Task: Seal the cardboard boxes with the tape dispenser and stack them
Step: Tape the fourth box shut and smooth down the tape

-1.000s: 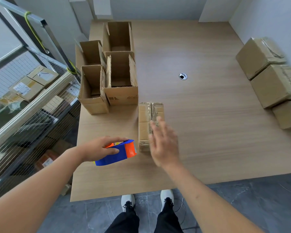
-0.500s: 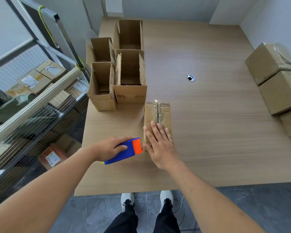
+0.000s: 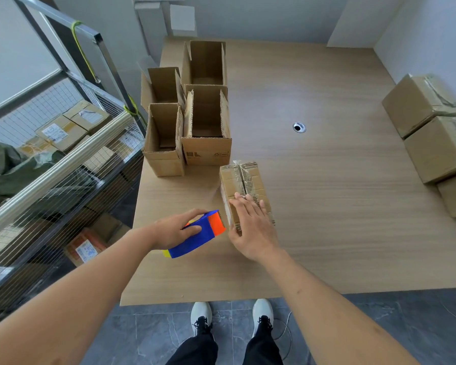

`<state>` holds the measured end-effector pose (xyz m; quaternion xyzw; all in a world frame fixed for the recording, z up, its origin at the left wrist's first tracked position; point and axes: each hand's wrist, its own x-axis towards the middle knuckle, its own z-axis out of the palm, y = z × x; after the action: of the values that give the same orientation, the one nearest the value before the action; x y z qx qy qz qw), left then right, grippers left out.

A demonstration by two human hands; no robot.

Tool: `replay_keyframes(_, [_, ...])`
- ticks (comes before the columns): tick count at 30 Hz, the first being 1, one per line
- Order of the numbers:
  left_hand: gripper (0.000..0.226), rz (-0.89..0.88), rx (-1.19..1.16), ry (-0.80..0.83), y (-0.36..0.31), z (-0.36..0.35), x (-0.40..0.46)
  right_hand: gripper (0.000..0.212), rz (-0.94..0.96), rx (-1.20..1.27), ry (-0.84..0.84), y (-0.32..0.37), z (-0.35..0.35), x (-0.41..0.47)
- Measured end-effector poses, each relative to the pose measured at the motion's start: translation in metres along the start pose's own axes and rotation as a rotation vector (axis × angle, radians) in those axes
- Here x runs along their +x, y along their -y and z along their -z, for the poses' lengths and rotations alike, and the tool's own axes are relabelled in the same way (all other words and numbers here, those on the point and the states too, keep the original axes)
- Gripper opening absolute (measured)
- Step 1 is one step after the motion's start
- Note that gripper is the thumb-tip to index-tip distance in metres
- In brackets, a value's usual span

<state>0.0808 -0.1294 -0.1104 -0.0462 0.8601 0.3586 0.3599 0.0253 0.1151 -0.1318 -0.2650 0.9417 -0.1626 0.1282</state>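
Observation:
A small closed cardboard box [image 3: 241, 181] lies on the wooden table [image 3: 327, 219], with clear tape along its top seam. My right hand [image 3: 250, 227] rests flat on the near end of that box, fingers spread. Just left of the box, my left hand [image 3: 175, 229] grips a blue and orange tape dispenser [image 3: 199, 234]. Several open, empty cardboard boxes [image 3: 206, 127] stand upright in a cluster behind, toward the table's far left.
Sealed boxes [image 3: 429, 127] are stacked along the table's right edge by the wall. A cable grommet [image 3: 299, 127] sits in the tabletop. A metal wire shelf [image 3: 63, 159] holding parcels runs along the left. My feet stand at the table's near edge.
My right hand came down from above the box and now lies flat on its near end. The left hand with the dispenser stayed beside the box.

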Motion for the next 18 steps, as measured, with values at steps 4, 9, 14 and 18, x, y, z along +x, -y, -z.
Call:
replay_keyframes(4, [0.059, -0.044, -0.053, 0.020, -0.007, 0.009, -0.012, 0.083, 0.018, -0.057, -0.016, -0.007, 0.010, -0.006])
replay_keyframes(9, [0.060, -0.079, -0.134, -0.006, -0.019, 0.015, -0.023, 0.096, 0.033, -0.054, -0.010, -0.013, 0.019, -0.017])
replay_keyframes(14, [0.060, -0.086, -0.188, -0.024, -0.026, 0.020, -0.030, 0.083, 0.004, -0.083, -0.041, -0.020, 0.016, -0.019])
replay_keyframes(18, [0.059, -0.102, -0.204, -0.041, -0.027, 0.025, -0.035, 0.077, 0.031, -0.159, -0.073, -0.026, 0.022, -0.017])
